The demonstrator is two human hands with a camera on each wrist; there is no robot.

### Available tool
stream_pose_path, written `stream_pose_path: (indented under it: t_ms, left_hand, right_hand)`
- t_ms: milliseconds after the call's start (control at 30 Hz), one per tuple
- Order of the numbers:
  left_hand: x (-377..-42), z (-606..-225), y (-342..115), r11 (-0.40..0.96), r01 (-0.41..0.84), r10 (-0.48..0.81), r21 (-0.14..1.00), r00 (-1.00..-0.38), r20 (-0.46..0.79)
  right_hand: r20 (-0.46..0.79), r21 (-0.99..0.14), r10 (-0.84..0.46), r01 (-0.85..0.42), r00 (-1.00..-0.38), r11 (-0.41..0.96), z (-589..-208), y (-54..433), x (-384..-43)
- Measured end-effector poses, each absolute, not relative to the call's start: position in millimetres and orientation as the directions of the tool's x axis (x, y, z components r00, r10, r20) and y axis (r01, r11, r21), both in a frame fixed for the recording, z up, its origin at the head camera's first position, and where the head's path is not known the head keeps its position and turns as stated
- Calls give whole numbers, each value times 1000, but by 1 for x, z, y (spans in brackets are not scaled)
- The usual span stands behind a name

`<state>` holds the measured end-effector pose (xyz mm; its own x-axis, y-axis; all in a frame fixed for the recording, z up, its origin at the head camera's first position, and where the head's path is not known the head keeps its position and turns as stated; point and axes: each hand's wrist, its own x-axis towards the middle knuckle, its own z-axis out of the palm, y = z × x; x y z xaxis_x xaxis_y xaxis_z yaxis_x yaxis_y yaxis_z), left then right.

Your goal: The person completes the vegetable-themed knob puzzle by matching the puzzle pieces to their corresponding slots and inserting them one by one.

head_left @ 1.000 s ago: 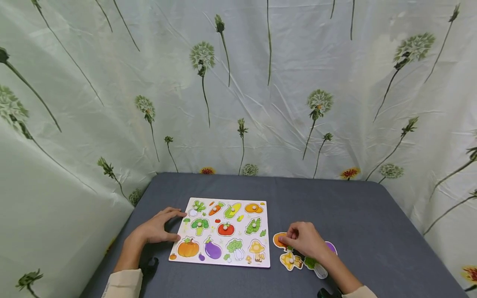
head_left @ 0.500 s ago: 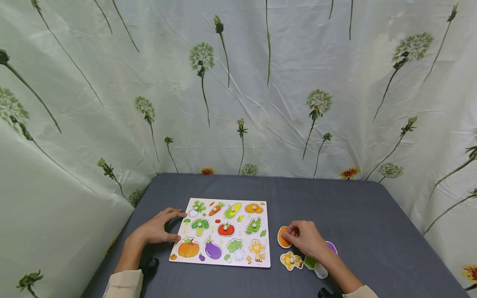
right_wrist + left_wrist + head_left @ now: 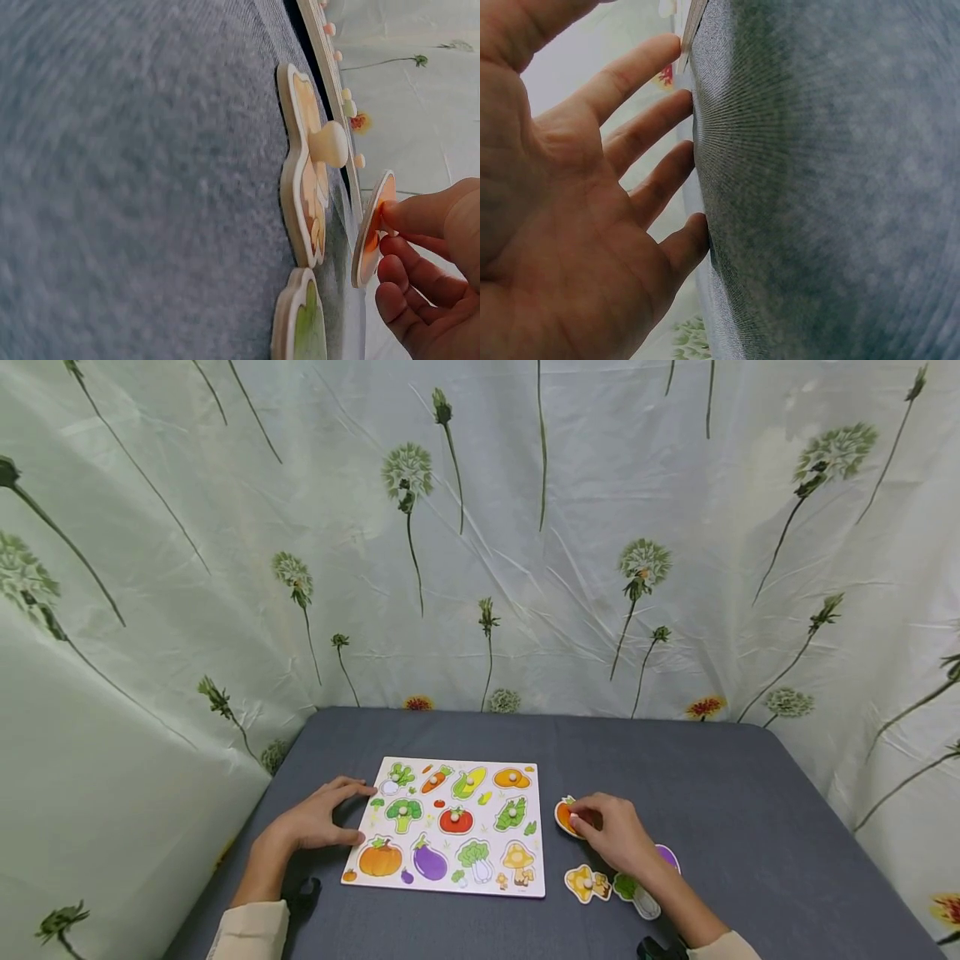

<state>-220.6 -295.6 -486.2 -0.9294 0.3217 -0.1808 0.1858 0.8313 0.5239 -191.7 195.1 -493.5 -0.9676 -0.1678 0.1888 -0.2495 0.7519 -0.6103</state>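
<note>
My right hand [image 3: 617, 837] pinches an orange pumpkin puzzle piece [image 3: 564, 817] by its knob, mostly hidden by the fingers. In the right wrist view the pumpkin piece [image 3: 369, 259] is tilted up on edge in the fingertips. My left hand [image 3: 321, 820], fingers spread, touches the left edge of a white vegetable puzzle board [image 3: 482, 828] with thumb and index finger. Knobbed pieces fill the board's two upper rows; its bottom row shows pumpkin, eggplant, bok choy and mushroom pictures without knobs. Below the right hand lies a yellow mushroom piece [image 3: 581, 882].
Near the right forearm lie a bok choy piece [image 3: 646, 904] and a purple piece [image 3: 667, 857], both partly covered by the arm. A dark grey cloth [image 3: 675, 768] covers the table. Behind it hangs a pale curtain [image 3: 555, 610] printed with dandelions.
The right hand has turned the pumpkin piece, its green top swinging from lower right to the far side, and has moved it slightly away from the mushroom piece. The left hand stays at the board.
</note>
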Motion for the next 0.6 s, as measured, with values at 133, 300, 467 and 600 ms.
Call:
stream_pose_path:
  t_ms: [133,300,467,600]
  left_hand:
    - [-221,-486,-296,834,188,322,519,-929,-181]
    - [-219,-487,-296,825,195,334,530,-925,-181]
    - [-217,-489,-298,817,213,352,536,-920,-170]
    - [-219,-487,-300,814,238,368,530,-917,-155]
  right_hand:
    - [172,-648,-149,-226,-974,728,-492,193,-192]
    - [176,-662,-135,-219,-975,717,-491,192,-190]
    - [205,-662,-160,-257,-966,704,-490,188,-188]
    - [251,-652,-178,-302,-951,695,-489,185,-187]
